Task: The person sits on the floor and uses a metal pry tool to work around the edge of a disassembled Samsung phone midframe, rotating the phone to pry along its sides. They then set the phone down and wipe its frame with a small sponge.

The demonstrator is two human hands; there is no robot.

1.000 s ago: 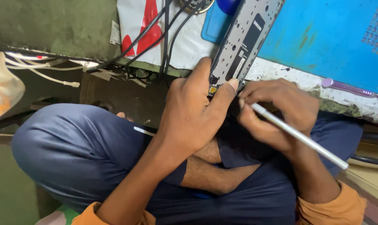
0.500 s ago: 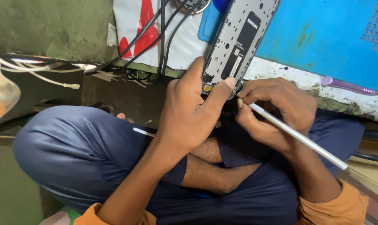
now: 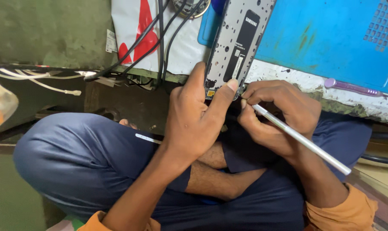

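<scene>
The left hand point(image 3: 194, 124) pinches the phone frame point(image 3: 239, 47) at the desk point(image 3: 288, 79) edge. The right hand point(image 3: 282, 115) pinches a thin tool point(image 3: 301, 139), its tip at the frame's bottom corner. It looks like prying; this calls for a small, gentle push.

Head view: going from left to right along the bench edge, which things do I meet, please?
White cable → black cables → left hand → grey phone frame → right hand holding a silver tool → purple tool.
</scene>
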